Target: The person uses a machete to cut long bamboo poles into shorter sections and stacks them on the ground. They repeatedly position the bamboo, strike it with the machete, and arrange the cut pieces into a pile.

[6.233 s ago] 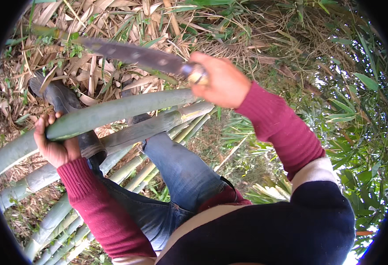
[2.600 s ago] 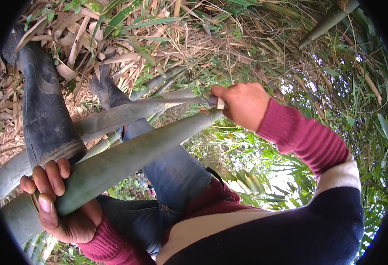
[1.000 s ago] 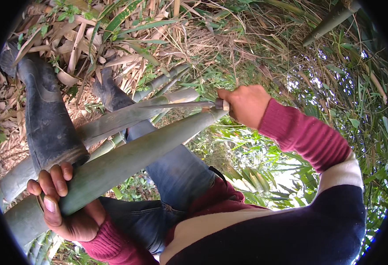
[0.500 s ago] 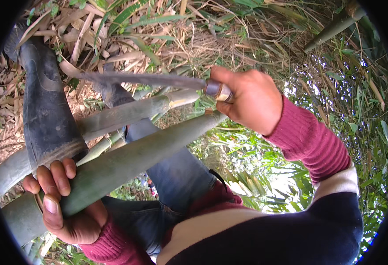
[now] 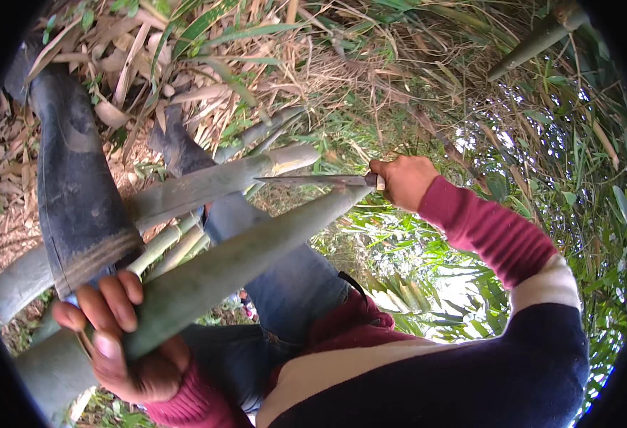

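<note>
A thick green bamboo pole (image 5: 235,271) slants from the lower left up to the middle. My left hand (image 5: 131,349) is wrapped round its lower part, thumb toward me and fingertips over the top. In my right hand (image 5: 406,183) is a machete (image 5: 313,180), gripped by its handle. Its narrow dark blade points left, just at or above the pole's far upper end; whether it touches the bamboo I cannot tell. Most of the handle is hidden inside my fist.
Another cut bamboo pole (image 5: 185,189) lies beyond the first, with thinner stems around it. My dark rubber boots (image 5: 78,164) stand among dry leaves (image 5: 124,64). Dense green foliage (image 5: 456,285) fills the right side, and a slanted bamboo piece (image 5: 538,44) shows at the upper right.
My right hand has come down and slightly right, bringing the machete from above both poles to the held pole's end. My left hand and the pole have shifted a little to the right.
</note>
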{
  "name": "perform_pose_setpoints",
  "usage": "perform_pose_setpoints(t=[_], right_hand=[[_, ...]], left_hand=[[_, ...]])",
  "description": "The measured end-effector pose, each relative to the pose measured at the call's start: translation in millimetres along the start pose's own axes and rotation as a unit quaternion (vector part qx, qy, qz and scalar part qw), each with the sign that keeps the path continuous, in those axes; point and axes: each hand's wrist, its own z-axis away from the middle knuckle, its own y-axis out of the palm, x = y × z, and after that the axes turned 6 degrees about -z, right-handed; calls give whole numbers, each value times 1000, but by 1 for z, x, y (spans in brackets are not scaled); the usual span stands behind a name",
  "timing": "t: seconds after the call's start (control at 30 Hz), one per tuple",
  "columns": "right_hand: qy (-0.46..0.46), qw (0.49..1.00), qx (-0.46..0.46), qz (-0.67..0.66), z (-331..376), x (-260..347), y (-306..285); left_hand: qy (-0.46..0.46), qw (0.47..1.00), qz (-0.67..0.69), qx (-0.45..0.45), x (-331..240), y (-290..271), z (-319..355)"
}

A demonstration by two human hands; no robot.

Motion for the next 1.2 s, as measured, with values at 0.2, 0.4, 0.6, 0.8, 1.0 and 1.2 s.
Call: perform_pose_setpoints(t=[0.2, 0.4, 0.6, 0.8, 1.0, 1.2], right_hand=[[-62, 981, -115, -143, -20, 39, -85], [-37, 998, 42, 9, -22, -8, -17], [-69, 979, -145, -127, -21, 35, -86], [-18, 1000, 17, 16, -6, -3, -8], [-88, 970, -150, -170, -9, 44, -74], [83, 983, 133, 96, 1, -34, 6]], left_hand=[[5, 999, -23, -40, 6, 11, -12], [2, 999, -21, -43, 4, 13, -3], [-4, 999, -26, -31, 4, 10, -7], [2, 998, -30, -46, 3, 15, 4], [12, 996, -26, -79, 7, 12, 6], [-6, 998, -36, -48, 4, 4, -1]])
